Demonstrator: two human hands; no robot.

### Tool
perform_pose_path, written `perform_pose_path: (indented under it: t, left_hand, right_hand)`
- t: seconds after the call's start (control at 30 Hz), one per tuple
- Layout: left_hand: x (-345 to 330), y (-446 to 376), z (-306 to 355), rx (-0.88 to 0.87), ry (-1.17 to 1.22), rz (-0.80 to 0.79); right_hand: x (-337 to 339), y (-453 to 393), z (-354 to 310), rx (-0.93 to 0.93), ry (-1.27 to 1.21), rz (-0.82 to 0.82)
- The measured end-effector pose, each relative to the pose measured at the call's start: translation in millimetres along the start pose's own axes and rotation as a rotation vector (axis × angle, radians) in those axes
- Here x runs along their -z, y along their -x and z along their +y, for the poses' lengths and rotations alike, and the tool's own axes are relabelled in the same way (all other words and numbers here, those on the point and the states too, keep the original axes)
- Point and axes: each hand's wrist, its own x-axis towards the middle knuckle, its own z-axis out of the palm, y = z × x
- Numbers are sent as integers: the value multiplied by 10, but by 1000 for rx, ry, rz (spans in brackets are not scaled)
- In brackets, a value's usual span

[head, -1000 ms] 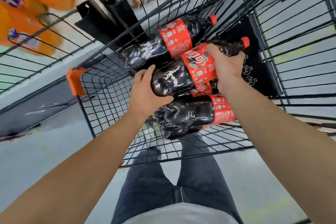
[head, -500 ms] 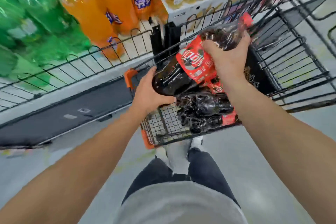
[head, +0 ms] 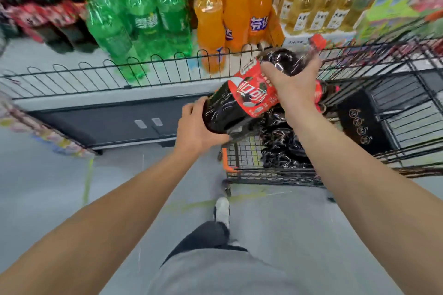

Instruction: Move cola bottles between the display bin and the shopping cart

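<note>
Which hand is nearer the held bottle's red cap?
Right. The right hand grips the cola bottle just below the red cap; the left hand cups its base.

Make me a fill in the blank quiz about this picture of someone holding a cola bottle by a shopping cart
1. The dark plastic cola bottle with the red label is held by ____ hands.
2. The left hand cups the bottle's ____ end.
3. The right hand grips it near the ____ cap.
4. More cola bottles lie inside the black wire ____.

Answers: two; bottom; red; shopping cart

display bin left, shopping cart right (adjacent)
</note>
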Motion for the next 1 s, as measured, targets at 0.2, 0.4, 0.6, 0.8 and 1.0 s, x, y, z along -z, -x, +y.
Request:
perform_pose_path:
  t: [0.2, 0.4, 0.6, 0.8, 1.0]
  left_hand:
    - [407, 692, -325, 119, 1, 138]
    - [947, 1134, -797, 213, 32, 260]
    - [1566, 1302, -1488, 279, 68, 359]
    - [2399, 1237, -2389, 263, 82, 420]
    - [3275, 998, -3108, 212, 100, 402]
  right_hand:
    - [-417, 570, -11, 54, -52, -104]
    - [-1084, 1088, -154, 87, -69, -278]
    - [-2049, 1550, -325, 186, -31, -360]
    - [-3297, 1982, -527, 236, -25, -413]
    - [-4361, 2248, -752, 296, 15, -355]
